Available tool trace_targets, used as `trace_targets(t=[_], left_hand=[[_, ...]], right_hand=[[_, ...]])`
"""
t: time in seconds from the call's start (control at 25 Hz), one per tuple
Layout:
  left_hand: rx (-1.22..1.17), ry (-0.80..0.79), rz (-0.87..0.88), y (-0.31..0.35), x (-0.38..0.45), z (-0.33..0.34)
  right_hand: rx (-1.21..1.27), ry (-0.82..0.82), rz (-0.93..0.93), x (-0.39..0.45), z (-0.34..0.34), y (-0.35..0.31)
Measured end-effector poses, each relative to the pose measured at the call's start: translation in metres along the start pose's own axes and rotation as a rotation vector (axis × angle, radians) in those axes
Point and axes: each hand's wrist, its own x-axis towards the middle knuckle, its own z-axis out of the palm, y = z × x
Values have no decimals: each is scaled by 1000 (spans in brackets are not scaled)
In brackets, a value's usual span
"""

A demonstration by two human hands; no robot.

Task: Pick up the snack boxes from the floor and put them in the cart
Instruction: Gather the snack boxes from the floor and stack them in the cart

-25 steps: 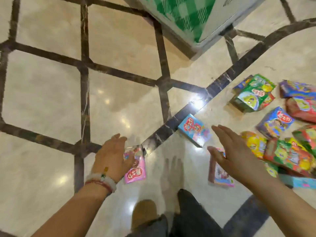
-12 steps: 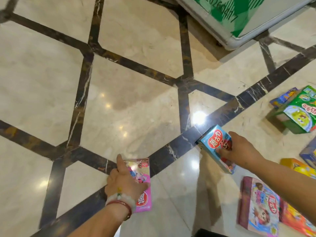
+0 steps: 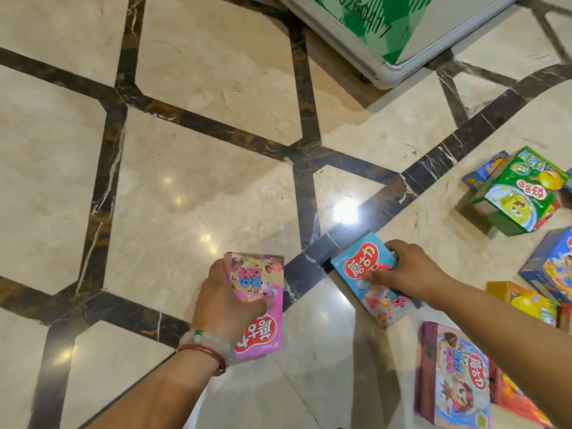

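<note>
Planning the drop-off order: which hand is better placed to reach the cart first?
Right, probably. The right hand, gripping the light blue snack box, sits nearer the white-framed cart at upper right; the left hand with the pink snack box lies farther away.

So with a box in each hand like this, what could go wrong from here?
1. The left hand pinches the pink box near one edge, so it could slip as it lifts.
2. The right hand grips only the top of the blue box; it may tip onto the purple box beside it.

My left hand point(image 3: 224, 305) and right hand point(image 3: 405, 270) each grip 1 box; loose boxes point(image 3: 520, 193) lie right, cart point(image 3: 383, 66) ahead.
</note>
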Motion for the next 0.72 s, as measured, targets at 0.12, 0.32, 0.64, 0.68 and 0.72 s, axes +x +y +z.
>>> trace_targets(t=[0.12,0.32,0.64,0.68,0.72], left_hand=[[-303,-170,-63,39,1,-10],[-330,-295,-32,117,-70,-75],[-395,-394,-60,283,-252,-212],[-409,-395,-70,308,-277,-230],[-422,-398,-66,337,-304,-253]], right_hand=[[502,-56,4,-18,-15,-5],[872,-88,74,-126,-63,-36],[1126,-172,98,-360,-228,-97],[1151,-177,94,-390,-247,-104],[1181,-184,73,-421,-269,-118]])
